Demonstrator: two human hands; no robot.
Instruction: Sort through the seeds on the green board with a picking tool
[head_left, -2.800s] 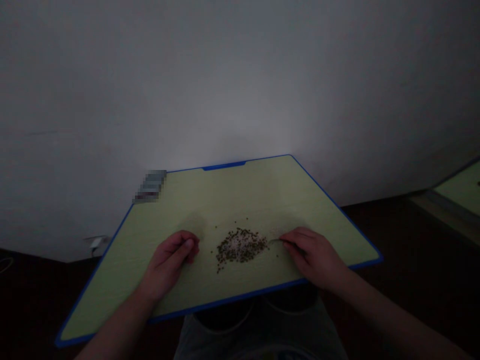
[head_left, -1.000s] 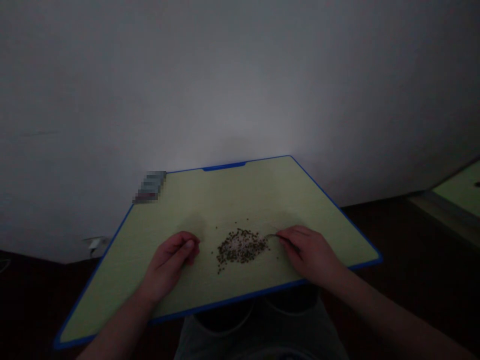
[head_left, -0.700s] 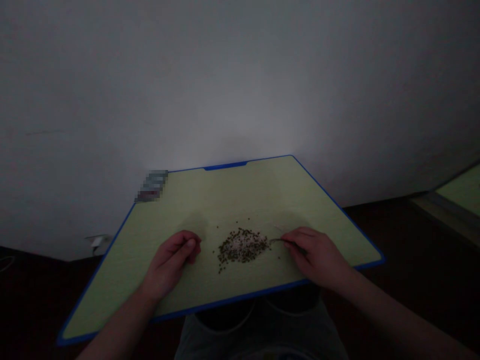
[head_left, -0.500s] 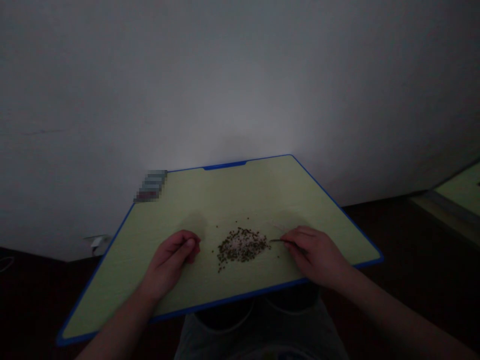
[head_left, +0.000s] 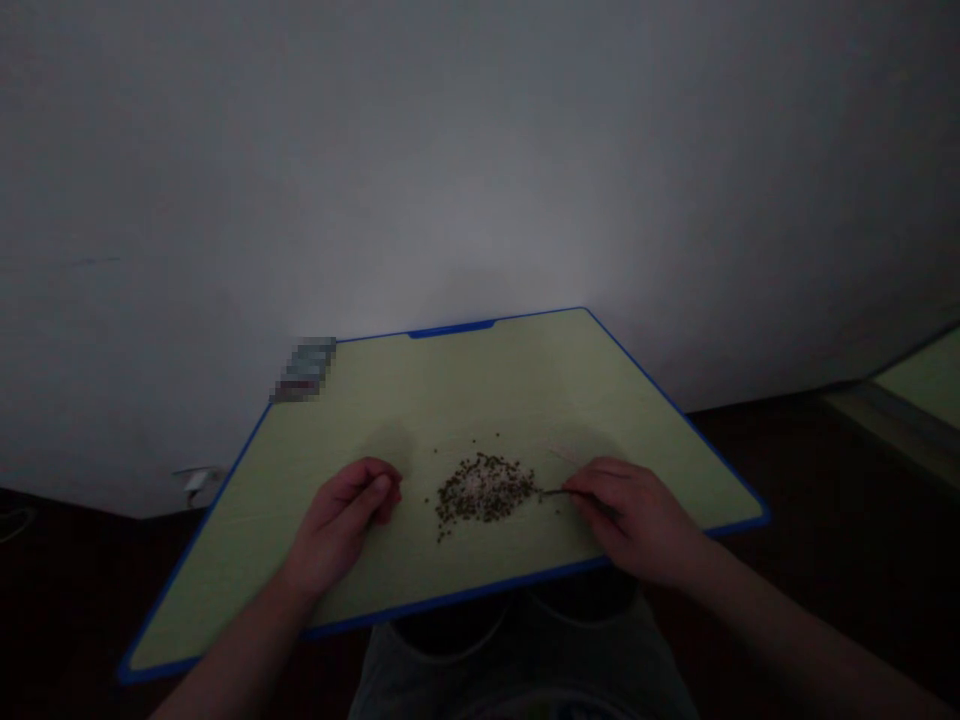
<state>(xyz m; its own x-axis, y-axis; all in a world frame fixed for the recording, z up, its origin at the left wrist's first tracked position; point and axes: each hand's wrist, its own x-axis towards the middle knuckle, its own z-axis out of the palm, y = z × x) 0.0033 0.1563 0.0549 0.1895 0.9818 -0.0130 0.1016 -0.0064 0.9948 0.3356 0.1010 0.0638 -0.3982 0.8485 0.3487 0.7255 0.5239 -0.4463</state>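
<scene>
A pile of small dark beans mixed with pale, rice-like grains [head_left: 486, 488] lies on the pale yellow-green tabletop [head_left: 495, 385]. My right hand [head_left: 634, 515] is at the pile's right edge, its fingers pinched on thin dark tweezers [head_left: 556, 491]. The tips point left and reach the pile's right fringe. To the left of the pile, my left hand [head_left: 346, 515] rests closed on the table, thumb pressed against the curled fingers. Whether it holds anything is hidden. A few stray beans are scattered around the heap.
Blue trim [head_left: 450, 598] edges the table, with a blue handle-like piece [head_left: 452, 329] at the far side. A blurred-out item [head_left: 305, 368] sits at the far left corner. Behind stands a grey wall [head_left: 480, 150], with a white plug [head_left: 196, 484] low on the left.
My right hand has shifted slightly down, and the tweezer tips are a little lower at the pile's right edge. My left hand has stayed in place.
</scene>
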